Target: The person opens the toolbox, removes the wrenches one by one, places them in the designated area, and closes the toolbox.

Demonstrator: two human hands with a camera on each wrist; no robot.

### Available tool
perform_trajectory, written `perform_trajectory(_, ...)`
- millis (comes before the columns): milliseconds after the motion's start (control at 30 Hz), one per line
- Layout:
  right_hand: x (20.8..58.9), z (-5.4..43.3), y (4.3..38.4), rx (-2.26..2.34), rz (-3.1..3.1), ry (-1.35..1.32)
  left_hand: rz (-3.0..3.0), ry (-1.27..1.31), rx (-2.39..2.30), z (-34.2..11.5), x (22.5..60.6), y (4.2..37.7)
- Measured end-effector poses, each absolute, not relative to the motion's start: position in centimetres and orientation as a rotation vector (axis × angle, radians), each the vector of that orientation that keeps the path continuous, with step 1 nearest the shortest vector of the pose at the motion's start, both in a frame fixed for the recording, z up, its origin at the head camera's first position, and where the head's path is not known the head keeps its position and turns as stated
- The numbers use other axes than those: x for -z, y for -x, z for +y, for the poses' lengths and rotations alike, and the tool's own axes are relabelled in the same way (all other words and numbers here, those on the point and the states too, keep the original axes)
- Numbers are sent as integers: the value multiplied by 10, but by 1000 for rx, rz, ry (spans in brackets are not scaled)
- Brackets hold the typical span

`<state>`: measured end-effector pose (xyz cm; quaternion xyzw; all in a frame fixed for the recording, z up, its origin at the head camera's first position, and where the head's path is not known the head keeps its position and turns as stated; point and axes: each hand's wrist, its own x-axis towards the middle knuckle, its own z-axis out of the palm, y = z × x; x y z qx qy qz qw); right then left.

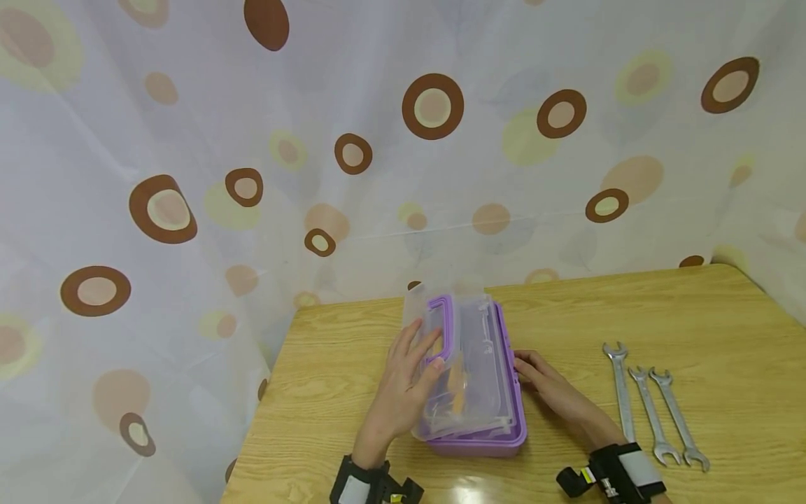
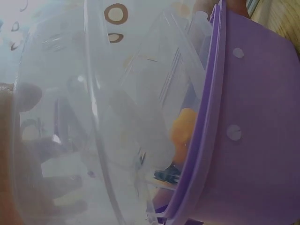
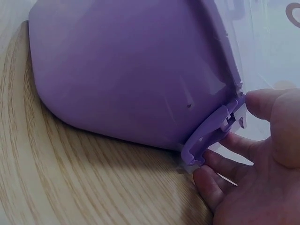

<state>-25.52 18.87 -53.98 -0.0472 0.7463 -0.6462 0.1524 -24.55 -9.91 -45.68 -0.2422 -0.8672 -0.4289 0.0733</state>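
A purple storage box (image 1: 475, 448) stands on the table under a clear lid (image 1: 481, 378), which sits askew over its rim and carries a purple handle (image 1: 448, 325). My left hand (image 1: 403, 381) rests on the lid beside the handle, fingers spread; the left wrist view shows it through the clear plastic. At the box's right side, my right hand (image 1: 557, 392) holds a purple latch (image 3: 206, 136), thumb at its upper end and fingertips behind it. Inside the box, an orange item (image 2: 184, 126) and a dark item (image 2: 168, 174) show below the raised lid edge.
Three open-end wrenches lie on the wooden table (image 1: 711, 343) right of my right hand: a longer wrench (image 1: 621, 392) and two shorter ones, the middle wrench (image 1: 653, 413) and the outer wrench (image 1: 680, 416). A patterned curtain (image 1: 378, 84) hangs behind the table.
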Motion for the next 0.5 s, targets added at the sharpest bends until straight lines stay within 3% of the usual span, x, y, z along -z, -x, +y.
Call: perform_trajectory(500, 541, 188, 256, 1838, 2201, 148, -2665, 684, 1231, -85, 466, 248)
